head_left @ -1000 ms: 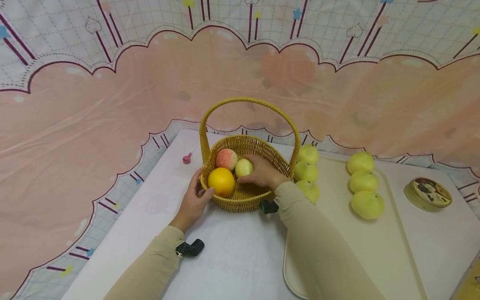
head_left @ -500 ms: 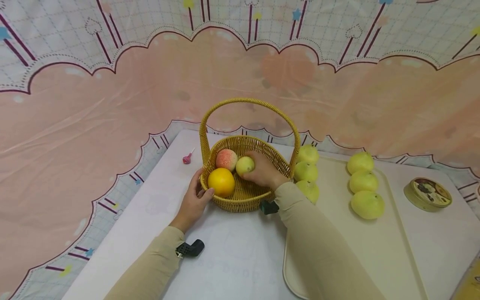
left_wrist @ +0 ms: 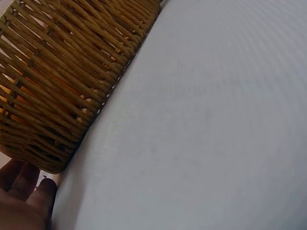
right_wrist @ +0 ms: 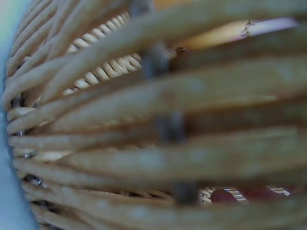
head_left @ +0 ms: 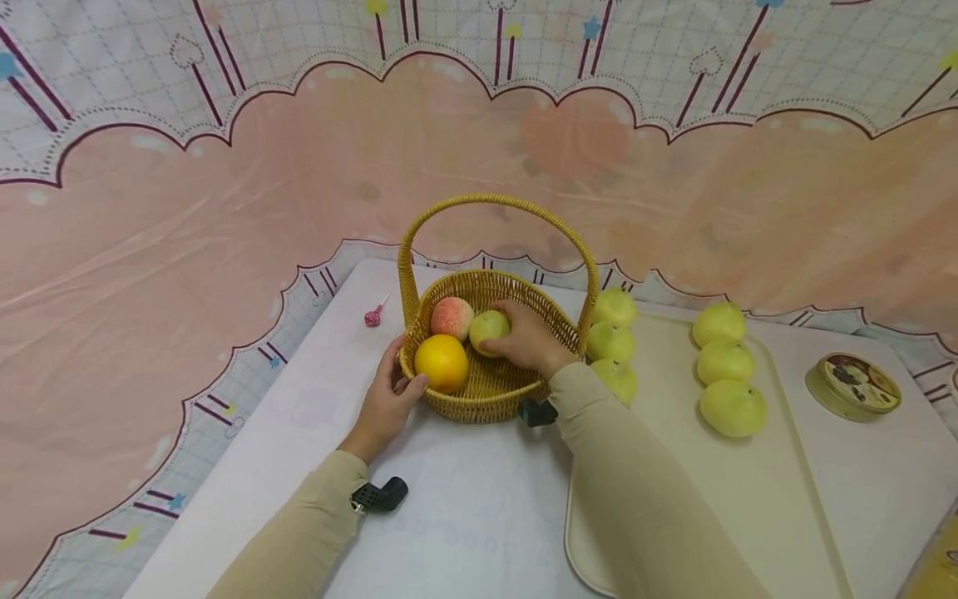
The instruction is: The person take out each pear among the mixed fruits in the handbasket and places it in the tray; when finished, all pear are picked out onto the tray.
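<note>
A golden wicker basket (head_left: pixel 479 409) with a tall arched handle stands on the table in the head view. My left hand (head_left: pixel 385 408) grips its left rim, thumb near the top edge. My right hand (head_left: pixel 527 337) reaches inside and holds a small round yellow-green fruit (head_left: pixel 489 331), thumb across its front. Beside that fruit lie a peach (head_left: pixel 452 319) and an orange (head_left: pixel 441 364). The left wrist view shows fingertips (left_wrist: pixel 43 191) at the end of the basket (left_wrist: pixel 72 72). Only blurred basket weave (right_wrist: pixel 158 100) fills most of the right wrist view.
A cream tray (head_left: pixel 711 499) to the right carries two rows of yellow-green fruit (head_left: pixel 726 363), the left row close against the basket. An oval tin (head_left: pixel 853 387) stands beyond the tray. Left of the basket lies a pink lollipop (head_left: pixel 373 316). A patterned curtain (head_left: pixel 299 191) borders the table.
The yellow-green fruit has turned in my right hand, and the thumb has come across its front. My left hand and the basket stay where they were.
</note>
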Tool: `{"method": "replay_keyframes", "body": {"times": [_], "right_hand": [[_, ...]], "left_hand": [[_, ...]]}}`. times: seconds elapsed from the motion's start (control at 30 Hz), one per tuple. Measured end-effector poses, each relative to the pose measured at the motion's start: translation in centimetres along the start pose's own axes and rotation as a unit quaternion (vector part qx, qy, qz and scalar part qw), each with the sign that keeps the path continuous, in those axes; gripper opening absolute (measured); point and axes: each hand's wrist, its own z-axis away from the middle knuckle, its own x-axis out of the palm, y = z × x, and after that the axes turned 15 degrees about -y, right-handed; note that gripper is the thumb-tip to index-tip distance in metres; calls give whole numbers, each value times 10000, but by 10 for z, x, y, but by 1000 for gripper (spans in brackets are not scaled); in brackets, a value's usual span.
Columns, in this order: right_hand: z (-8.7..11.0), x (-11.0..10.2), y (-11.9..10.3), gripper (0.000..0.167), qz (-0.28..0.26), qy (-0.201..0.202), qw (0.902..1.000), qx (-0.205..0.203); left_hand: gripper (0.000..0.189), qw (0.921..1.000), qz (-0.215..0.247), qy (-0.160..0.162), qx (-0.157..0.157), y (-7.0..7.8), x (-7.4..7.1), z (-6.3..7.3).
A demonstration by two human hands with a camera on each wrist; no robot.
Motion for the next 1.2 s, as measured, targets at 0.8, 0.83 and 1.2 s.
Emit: {"method": "replay_keyframes", "body": {"times": [0.8, 0.83, 1.2], "right_hand": [[28, -9, -8, 68, 562, 204, 9975, -378], [31, -10, -10, 68, 585, 199, 9972, -424], [80, -26, -34, 69, 762, 268, 9931, -851]], "left_hand": [[71, 10000, 35, -29, -1, 0, 2, 1], [71, 10000, 33, -15, 6, 0, 2, 1], [70, 10000, 11, 16, -10, 1, 0, 2]]}}
